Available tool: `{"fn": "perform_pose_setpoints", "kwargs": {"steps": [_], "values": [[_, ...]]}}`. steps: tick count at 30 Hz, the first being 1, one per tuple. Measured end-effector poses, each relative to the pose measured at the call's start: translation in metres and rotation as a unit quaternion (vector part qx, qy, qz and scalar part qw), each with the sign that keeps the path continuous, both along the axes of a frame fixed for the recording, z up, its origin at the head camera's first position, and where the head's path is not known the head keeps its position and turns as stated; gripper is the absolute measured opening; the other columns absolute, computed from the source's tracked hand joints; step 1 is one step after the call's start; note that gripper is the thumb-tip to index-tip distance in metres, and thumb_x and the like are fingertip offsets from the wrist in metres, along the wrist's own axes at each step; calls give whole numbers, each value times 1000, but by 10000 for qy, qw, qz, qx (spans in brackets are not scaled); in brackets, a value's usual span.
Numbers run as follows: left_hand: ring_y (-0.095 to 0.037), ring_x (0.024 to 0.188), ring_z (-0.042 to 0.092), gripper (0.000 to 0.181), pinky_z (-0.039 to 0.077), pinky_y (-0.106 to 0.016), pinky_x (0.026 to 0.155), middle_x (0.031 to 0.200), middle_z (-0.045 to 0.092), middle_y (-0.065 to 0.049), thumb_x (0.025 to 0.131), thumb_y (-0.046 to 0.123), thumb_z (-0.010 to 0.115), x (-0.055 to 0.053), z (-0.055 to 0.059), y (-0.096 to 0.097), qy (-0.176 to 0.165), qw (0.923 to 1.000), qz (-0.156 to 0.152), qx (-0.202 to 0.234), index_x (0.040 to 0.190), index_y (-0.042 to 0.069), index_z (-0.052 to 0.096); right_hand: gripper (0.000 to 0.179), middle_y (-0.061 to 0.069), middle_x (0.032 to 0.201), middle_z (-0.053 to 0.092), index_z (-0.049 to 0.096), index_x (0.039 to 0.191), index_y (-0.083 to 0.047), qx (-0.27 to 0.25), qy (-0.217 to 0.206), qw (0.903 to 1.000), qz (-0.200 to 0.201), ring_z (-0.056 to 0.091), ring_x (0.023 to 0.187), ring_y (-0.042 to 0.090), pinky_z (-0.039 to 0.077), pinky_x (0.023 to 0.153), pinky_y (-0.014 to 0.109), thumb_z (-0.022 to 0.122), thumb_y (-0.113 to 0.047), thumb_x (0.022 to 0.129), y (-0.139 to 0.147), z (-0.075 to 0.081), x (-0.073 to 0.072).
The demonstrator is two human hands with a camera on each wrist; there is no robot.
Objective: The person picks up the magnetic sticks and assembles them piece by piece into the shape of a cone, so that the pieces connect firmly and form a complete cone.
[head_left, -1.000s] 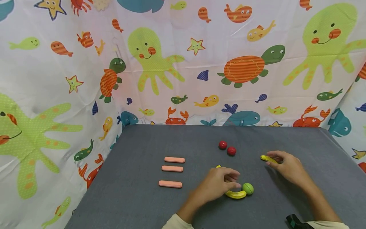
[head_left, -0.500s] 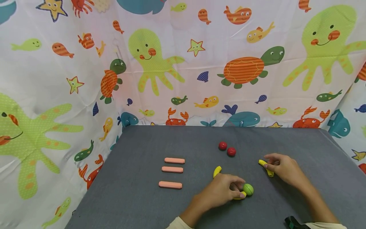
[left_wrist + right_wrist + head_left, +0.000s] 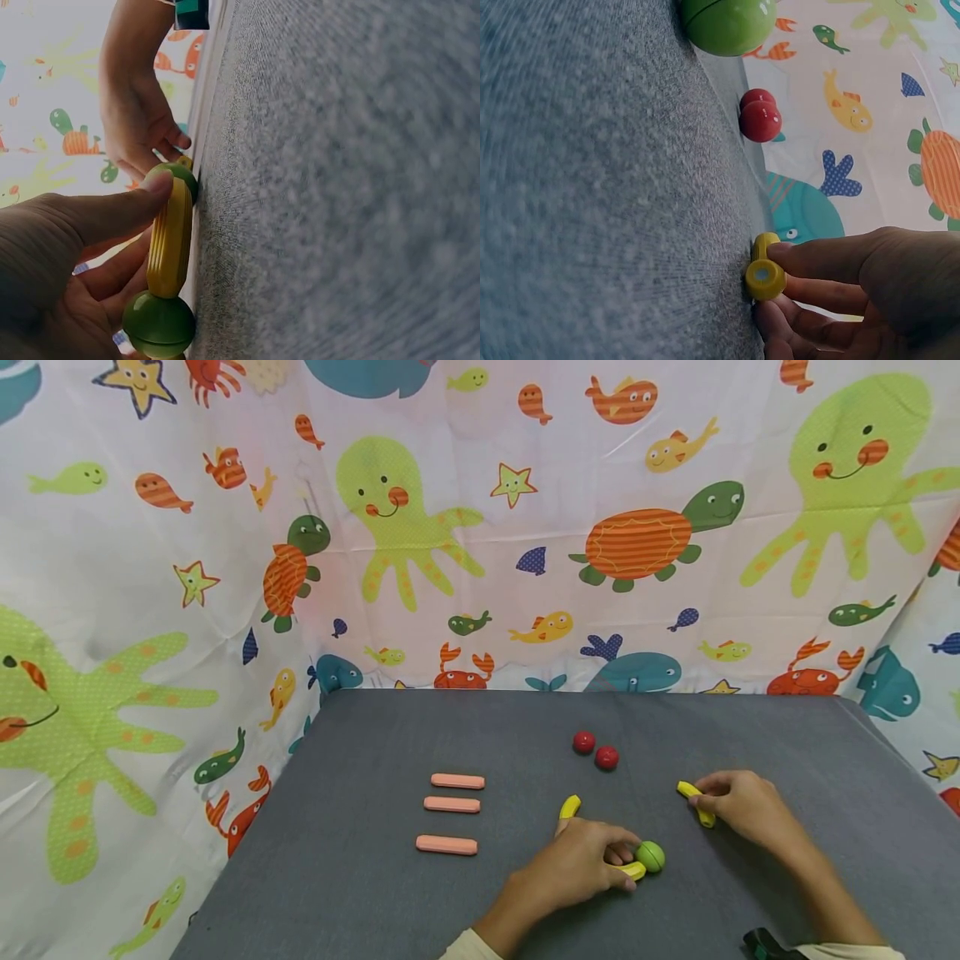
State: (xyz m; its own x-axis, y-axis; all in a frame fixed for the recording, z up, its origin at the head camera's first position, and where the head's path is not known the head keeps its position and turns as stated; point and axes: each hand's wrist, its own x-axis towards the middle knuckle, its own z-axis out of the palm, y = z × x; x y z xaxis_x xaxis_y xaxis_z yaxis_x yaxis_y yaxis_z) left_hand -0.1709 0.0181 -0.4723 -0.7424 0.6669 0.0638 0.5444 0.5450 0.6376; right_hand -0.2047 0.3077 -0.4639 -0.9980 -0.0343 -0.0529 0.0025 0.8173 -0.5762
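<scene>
My left hand [image 3: 581,864] pinches a yellow toy banana [image 3: 171,247] between thumb and fingers, low on the table. One end of it touches a green ball [image 3: 650,857]. Another green ball [image 3: 159,324] shows in the left wrist view at the banana's near end; the hand hides it in the head view. A second toy banana [image 3: 570,807] pokes out beyond the left knuckles, partly hidden. Further right, my right hand [image 3: 742,806] holds a third toy banana [image 3: 765,279] between thumb and fingers, down at the table surface.
Two red balls [image 3: 607,758] lie beyond the hands. Three pink sausage-shaped pieces [image 3: 447,845] lie in a column on the left of the grey table [image 3: 360,893]. A curtain [image 3: 480,635] printed with sea animals rises behind the table.
My right hand has moved slightly toward me and turned its banana to slant more steeply. The left hand has shifted right and lowered onto the banana by the green ball, uncovering more of the second banana.
</scene>
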Motion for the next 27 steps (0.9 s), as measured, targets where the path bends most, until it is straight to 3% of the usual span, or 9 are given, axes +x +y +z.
{"fn": "perform_pose_setpoints", "kwargs": {"steps": [7, 16, 27], "values": [[18, 88, 59, 44, 36, -26, 95, 92, 71, 28, 86, 26, 90, 0, 1, 0, -246, 9996, 51, -137, 128, 24, 77, 24, 5, 88, 73, 78, 106, 3, -40, 17, 10000, 61, 57, 75, 18, 45, 64, 34, 77, -18, 94, -3, 1, 1], [19, 88, 59, 43, 36, -26, 96, 93, 73, 27, 87, 25, 89, 0, 2, -1, -105, 9999, -10, -107, 128, 23, 77, 30, 6, 91, 73, 73, 116, 3, -283, -42, 9996, 32, 60, 75, 18, 46, 61, 32, 77, -18, 94, -9, 6, 4], [20, 88, 59, 43, 37, -28, 96, 94, 72, 28, 87, 26, 89, -1, 1, 0, -40, 9999, 45, -124, 129, 24, 77, 42, 9, 95, 75, 67, 128, 7, -1014, -512, 9934, 131, 70, 77, 20, 60, 63, 37, 77, -18, 97, -22, 7, 6]]}}
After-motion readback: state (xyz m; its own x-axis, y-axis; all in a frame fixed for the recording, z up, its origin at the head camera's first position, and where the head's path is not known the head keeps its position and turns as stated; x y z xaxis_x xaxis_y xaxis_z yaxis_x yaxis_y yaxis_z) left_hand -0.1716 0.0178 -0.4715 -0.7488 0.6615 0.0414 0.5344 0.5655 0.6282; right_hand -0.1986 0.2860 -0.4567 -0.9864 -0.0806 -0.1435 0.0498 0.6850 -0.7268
